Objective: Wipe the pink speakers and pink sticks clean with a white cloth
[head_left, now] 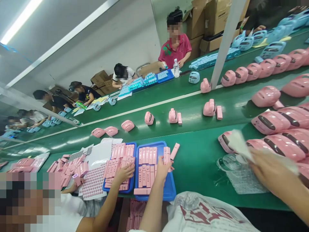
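My left hand (pixel 162 170) reaches into the right blue tray (pixel 166 193) and grips a pink rectangular strip (pixel 166 154) from the rows lying there. Another pink strip (pixel 175 150) leans over that tray's far corner. My right hand (pixel 267 169), blurred, holds a crumpled white cloth (pixel 238 143) against the nearest of the pink rounded devices (pixel 277 145) crowded at the right. A clear plastic wrap (pixel 233 169) lies on the green bench under that hand.
A co-worker at my left has a hand (pixel 124 173) on the left blue tray (pixel 107 187), beside sheets of pink buttons (pixel 94 183). Pink devices (pixel 209 108) ride the green belt. Other people sit across it with blue parts, a water bottle (pixel 176 68) and cartons.
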{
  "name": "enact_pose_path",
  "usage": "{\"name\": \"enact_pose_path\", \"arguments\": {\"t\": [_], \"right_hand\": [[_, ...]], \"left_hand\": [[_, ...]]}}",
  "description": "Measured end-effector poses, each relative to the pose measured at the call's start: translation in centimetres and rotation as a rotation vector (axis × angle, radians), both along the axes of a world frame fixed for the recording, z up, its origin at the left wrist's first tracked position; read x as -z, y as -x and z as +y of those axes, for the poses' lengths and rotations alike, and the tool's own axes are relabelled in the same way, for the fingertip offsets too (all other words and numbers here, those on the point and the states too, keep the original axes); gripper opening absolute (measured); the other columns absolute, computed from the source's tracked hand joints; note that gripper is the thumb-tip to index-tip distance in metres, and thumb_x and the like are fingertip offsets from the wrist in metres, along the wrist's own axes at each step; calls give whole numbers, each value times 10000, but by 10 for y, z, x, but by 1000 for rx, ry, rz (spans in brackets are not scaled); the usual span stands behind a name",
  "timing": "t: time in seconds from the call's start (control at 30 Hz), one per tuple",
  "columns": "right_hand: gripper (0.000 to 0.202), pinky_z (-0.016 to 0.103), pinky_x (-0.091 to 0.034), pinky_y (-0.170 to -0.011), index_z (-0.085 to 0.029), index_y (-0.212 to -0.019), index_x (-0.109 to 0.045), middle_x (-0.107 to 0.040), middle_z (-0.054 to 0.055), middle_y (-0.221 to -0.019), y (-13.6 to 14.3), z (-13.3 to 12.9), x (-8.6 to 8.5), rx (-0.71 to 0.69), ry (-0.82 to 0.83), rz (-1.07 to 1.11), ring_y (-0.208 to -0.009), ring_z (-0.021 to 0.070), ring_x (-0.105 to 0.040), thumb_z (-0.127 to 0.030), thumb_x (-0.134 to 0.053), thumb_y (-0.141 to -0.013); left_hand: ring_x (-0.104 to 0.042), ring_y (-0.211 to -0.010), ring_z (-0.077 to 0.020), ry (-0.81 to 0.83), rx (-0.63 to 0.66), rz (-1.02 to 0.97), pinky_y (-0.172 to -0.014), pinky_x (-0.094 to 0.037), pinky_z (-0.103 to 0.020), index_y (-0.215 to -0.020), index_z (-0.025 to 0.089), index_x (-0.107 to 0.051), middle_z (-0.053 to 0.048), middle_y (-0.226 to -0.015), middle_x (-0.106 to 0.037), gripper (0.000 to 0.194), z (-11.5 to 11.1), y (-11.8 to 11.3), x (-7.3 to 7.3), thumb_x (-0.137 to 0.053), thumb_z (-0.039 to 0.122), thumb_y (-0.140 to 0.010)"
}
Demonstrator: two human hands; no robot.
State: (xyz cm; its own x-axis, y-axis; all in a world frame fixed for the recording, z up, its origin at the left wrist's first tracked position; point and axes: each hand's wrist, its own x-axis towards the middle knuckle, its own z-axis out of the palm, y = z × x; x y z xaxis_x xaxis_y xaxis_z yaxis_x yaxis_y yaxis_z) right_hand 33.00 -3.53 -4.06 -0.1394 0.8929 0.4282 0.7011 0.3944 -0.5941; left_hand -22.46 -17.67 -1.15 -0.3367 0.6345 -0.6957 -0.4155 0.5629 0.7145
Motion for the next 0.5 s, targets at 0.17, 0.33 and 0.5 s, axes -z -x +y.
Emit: {"name": "enact_pose_path", "arguments": {"t": [0.17,0.33,0.5], "right_hand": [[304,318,-481,-888,-197,-1084,-601,-663,111,-1065,32,-9,8,-134,-373,-126,-985,209,-628,-221,-416,-843],[215,301,-473,-905,-219,-977,-643,-666,107,-1051,33,0,18,-222,-364,-22,-988,204,-624,-226,-519,-802],[214,349,-464,-899,-189,-876,-626,-651,150,-1010,30,15,24,-48,-172,229,-957,238,-623,-351,-537,-768]], "left_hand": [[-618,-674,-182,4,57,-96,-599,-515,-350,-866,240,-604,-44,-738,-640,97,31,-46,6,-565,305,-807],[-580,-947,-185,-192,30,-71,-785,-507,-367,-1122,171,-541,-75,-1107,-572,308,44,-139,8,-529,337,-863],[-618,-822,-163,-343,60,-71,-689,-510,-291,-1109,215,-517,-52,-1008,-604,384,37,-233,-1,-654,327,-769]]}}
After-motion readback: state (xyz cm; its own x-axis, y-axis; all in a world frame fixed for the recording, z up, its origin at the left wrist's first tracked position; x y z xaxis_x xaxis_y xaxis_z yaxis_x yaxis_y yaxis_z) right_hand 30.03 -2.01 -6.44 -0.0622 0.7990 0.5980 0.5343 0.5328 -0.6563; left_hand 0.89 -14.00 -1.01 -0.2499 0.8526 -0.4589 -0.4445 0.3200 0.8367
